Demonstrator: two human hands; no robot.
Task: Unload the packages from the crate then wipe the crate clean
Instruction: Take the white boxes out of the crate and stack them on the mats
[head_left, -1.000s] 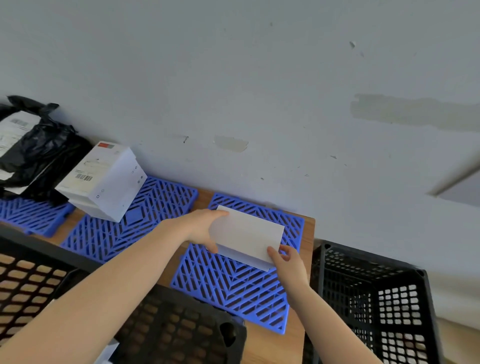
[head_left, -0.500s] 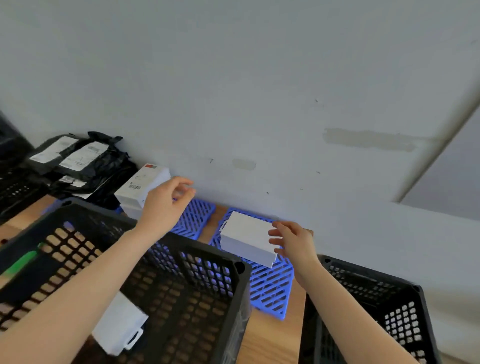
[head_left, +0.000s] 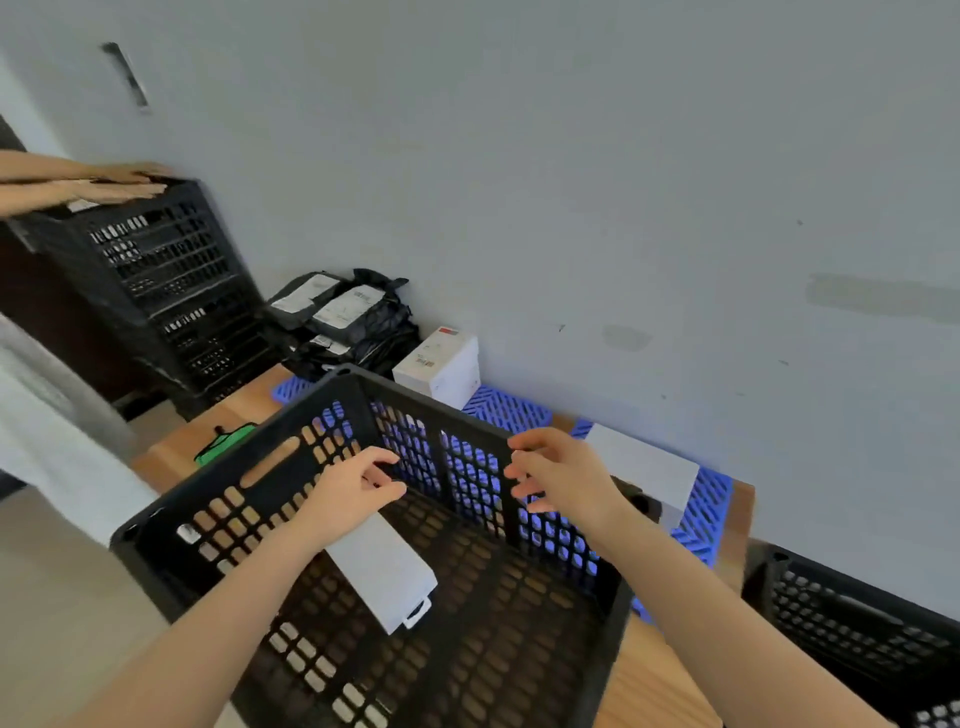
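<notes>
Inside the black crate (head_left: 436, 408) only one white box (head_left: 384, 577) is left, other packages (head_left: 644, 470) are out, and the loose left hand (head_left: 348, 493) and right hand (head_left: 566, 478) hold nothing.

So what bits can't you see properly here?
All in the head view:
- White box in the crate: its far end is hidden under the left hand.
- Green thing: mostly behind the crate's wall, so I cannot tell what it is.
- Labels on the black bags: too small and blurred to read.
- Second crate, on the right: cut off by the picture's edge.
</notes>
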